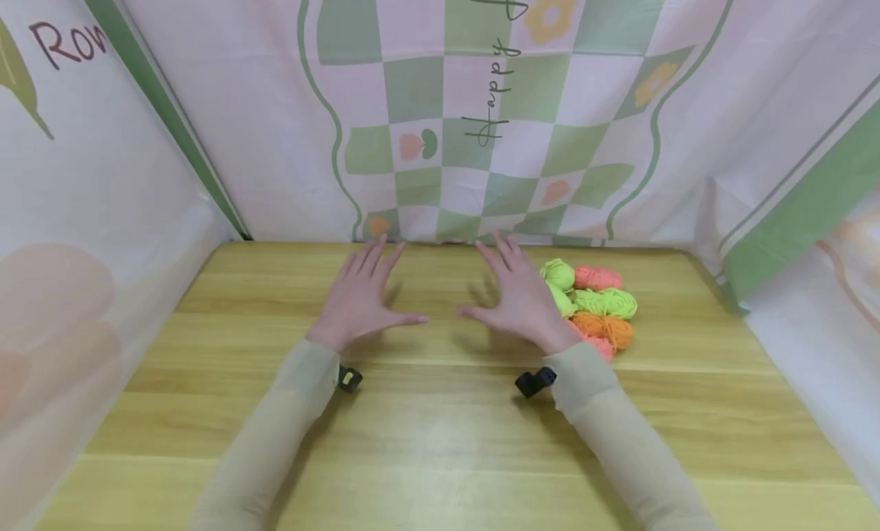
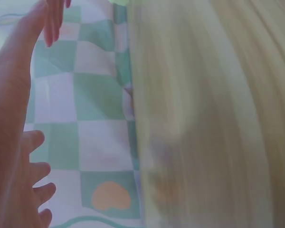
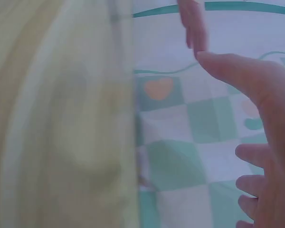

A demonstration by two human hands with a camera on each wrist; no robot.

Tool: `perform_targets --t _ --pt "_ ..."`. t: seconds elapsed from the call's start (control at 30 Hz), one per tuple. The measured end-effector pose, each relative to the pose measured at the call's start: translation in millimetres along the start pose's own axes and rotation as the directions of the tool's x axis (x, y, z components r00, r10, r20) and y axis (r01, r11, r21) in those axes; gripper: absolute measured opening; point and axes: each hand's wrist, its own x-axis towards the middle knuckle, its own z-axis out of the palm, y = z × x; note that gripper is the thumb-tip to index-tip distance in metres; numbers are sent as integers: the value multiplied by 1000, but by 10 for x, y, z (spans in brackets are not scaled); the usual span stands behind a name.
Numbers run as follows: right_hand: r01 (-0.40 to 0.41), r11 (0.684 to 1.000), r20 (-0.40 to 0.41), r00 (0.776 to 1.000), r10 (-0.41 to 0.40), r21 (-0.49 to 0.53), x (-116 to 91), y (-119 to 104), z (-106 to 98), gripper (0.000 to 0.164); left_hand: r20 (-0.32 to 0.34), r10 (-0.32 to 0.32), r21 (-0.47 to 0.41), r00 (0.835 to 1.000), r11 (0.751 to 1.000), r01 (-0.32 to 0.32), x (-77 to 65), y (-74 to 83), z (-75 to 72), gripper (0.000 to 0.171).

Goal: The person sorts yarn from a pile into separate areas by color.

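Observation:
Both hands hover over the wooden table, apart from each other, with fingers spread and thumbs pointing inward. The left hand (image 1: 359, 298) holds nothing; its thumb and fingertips show at the left of the left wrist view. Likewise bare is the right hand (image 1: 519, 300), seen along the right side of the right wrist view. Just right of it lies a group of yarn skeins: yellow-green yarn (image 1: 605, 303), orange yarn (image 1: 602, 329), and coral-pink yarn (image 1: 598, 277). The right hand and wrist partly cover the pile's left side.
The wooden table (image 1: 426, 439) reaches back to a printed curtain (image 1: 467, 95) with green checks. More curtain cloth hangs at the left (image 1: 82, 248) and right sides. A small black wrist device (image 1: 535, 381) sits at the right cuff, another (image 1: 349, 378) at the left.

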Motion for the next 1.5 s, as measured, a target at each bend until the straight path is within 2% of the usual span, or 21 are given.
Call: perform_targets --t 0.13,0.27,0.43,0.63,0.83,1.0,1.2,1.37,1.5 --pt "-31 995 -63 997 37 93 -36 12 -166 108 -47 33 -36 998 999 -35 52 78 -38 130" --pt "-75 979 -86 992 92 187 -85 16 -354 99 -101 73 -78 992 994 -81 103 174 -45 127" --pt "-102 957 -124 982 140 270 -157 76 -548 87 -150 100 -180 984 976 -126 161 330 7 120" --pt "-131 949 -169 968 184 285 -288 226 -726 80 -123 87 -317 989 941 -122 211 569 94 113" --pt "-148 932 -225 947 230 331 -418 436 -854 73 -85 115 -438 990 888 -141 260 852 187 106" --pt "-225 906 -169 939 301 359 -536 600 -928 76 -63 155 -491 986 855 -166 291 1063 284 104" --pt "-291 892 -119 930 349 345 -646 761 -948 80 -51 204 -486 978 850 -203 333 1295 442 100" --pt "-302 897 -86 934 346 323 -748 868 -946 79 -22 241 -507 970 833 -219 376 1453 587 92" --pt "-318 897 -51 936 349 306 -838 942 -940 80 -18 263 -501 965 832 -236 421 1547 677 83"
